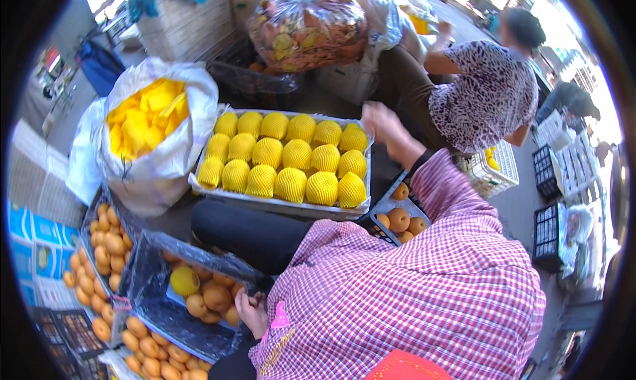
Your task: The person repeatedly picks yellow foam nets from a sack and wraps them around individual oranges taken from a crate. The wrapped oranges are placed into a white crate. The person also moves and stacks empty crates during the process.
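My left hand [252, 310], fingers curled, is at the right edge of a crate lined with dark plastic film [171, 313]. Inside are round brown pears [217, 297] and one fruit in a yellow foam net [184, 281]; whether my fingers grip a pear is unclear. Motion blurs my right hand [390, 131] beside the upper right corner of a shallow box [298, 208]. Rows of fruit in yellow foam nets [267, 152] fill that box. Nothing can be made out in the right hand.
A white woven sack [149, 188] of yellow foam nets [149, 114] stands left of the box. Crates of brown pears [112, 246] lie at lower left; another pear crate [400, 218] is by my right elbow. Behind are a full clear bag [310, 29] and a seated person [482, 92].
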